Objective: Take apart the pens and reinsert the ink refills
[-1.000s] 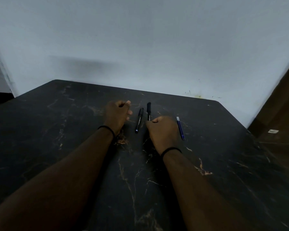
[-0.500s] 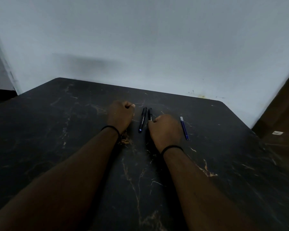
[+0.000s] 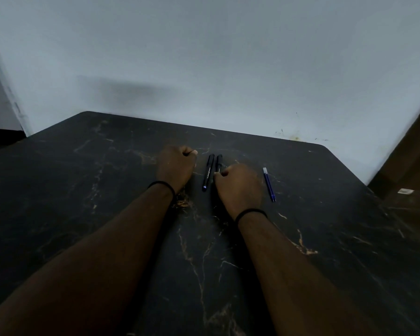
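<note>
Table [image 3: 325, 226]: black marble-look top with thin tan and orange veining, smooth, low sheen; rounded far corners. Two black pens, the first [image 3: 208, 172] and second [image 3: 219, 162], lie toward the far edge: smooth plastic barrels, slight gloss. Blue pen [image 3: 269, 185], nearer the far right corner: glossy blue plastic with a pale, whitish end. Wall [image 3: 228, 57] behind the far edge: matt painted plaster, scuffed and stained low down. Wristbands, left [image 3: 163, 184] and right [image 3: 251, 212]: thin, black, matt; material cannot be told.
</note>
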The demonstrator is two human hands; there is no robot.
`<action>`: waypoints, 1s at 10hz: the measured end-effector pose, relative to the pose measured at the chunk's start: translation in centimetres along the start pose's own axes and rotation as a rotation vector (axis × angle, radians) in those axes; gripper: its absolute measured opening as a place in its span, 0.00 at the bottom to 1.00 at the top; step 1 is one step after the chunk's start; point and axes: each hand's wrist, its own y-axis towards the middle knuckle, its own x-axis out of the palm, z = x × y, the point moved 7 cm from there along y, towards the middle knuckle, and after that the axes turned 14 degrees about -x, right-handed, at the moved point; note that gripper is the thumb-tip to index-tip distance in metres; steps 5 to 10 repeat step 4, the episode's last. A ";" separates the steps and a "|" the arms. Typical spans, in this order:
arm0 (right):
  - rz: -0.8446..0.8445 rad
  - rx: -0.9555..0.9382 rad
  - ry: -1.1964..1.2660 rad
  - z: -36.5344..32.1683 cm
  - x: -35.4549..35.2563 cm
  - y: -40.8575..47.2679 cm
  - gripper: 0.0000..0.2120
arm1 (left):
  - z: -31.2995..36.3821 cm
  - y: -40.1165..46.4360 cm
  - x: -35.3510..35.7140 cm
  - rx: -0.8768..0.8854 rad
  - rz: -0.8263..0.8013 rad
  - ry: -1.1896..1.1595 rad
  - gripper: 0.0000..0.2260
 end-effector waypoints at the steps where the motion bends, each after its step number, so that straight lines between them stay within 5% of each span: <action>1: 0.000 -0.008 0.012 -0.1 0.0 -0.1 0.15 | 0.0 0.0 0.1 0.008 -0.006 0.005 0.12; 10: 0.081 0.017 0.077 0.4 -0.9 -0.3 0.17 | -0.2 0.2 0.1 0.017 -0.006 -0.015 0.09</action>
